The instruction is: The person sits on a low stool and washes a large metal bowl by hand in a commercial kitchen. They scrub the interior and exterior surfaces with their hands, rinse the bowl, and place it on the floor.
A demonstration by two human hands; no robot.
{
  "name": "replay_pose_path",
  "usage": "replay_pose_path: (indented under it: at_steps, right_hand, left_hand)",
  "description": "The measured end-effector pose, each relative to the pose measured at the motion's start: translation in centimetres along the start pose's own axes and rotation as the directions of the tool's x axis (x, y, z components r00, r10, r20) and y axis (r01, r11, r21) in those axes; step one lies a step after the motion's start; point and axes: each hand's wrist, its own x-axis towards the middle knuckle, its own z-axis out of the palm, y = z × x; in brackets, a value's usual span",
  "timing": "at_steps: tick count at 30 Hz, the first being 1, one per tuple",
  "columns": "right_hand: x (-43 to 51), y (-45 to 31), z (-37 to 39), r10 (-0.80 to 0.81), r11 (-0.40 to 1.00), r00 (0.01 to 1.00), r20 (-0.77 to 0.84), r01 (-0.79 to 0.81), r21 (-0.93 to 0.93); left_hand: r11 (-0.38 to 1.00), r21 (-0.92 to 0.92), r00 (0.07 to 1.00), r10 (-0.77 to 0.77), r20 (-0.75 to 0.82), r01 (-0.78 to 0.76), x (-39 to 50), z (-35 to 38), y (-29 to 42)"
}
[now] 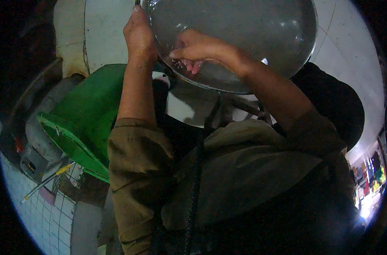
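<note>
A large round metal pan (238,19) fills the top middle of the view, its inside grey and shiny as if wet. My left hand (138,33) grips the pan's rim at its left side, thumb on top. Inside the pan, near its lower left wall, my right hand (190,51) is bent with curled fingers. Small pale, wet bits cling to those fingers; whether the hand holds anything more cannot be told. Under the pan, dark metal legs or bars (247,106) show.
A green plastic bin (88,95) lies tilted beside my left forearm. Left of it are a grey rounded object (42,137) and a yellow-handled rod (48,181) near white wall tiles (50,216). Pale floor tiles (343,41) lie right of the pan. Bright coloured items stand far right.
</note>
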Motion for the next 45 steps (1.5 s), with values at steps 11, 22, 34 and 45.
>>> replay_pose_path:
  at_steps: [11,22,34,45]
  right_hand:
    - [0.0,0.5,-0.3,-0.014,0.993,0.999,0.036,0.009,0.118]
    - [-0.2,0.2,-0.6,-0.010,0.990,0.998,0.060,0.002,0.138]
    - [-0.6,1.3,-0.7,-0.125,0.988,0.990,0.071,0.118,0.100]
    - [-0.5,1.2,-0.1,-0.113,0.988,0.994,0.000,0.113,0.102]
  left_hand:
    - [1.000,0.017,1.000,0.006,-0.009,-0.006,-0.1,0.0,0.0]
    - [0.999,0.031,0.999,0.010,-0.038,-0.009,-0.3,0.5,0.4]
    - [1.000,0.011,0.999,-0.021,-0.042,0.022,-0.1,0.4,0.4]
    - [1.000,0.013,1.000,-0.006,-0.014,0.007,0.5,0.2,0.2]
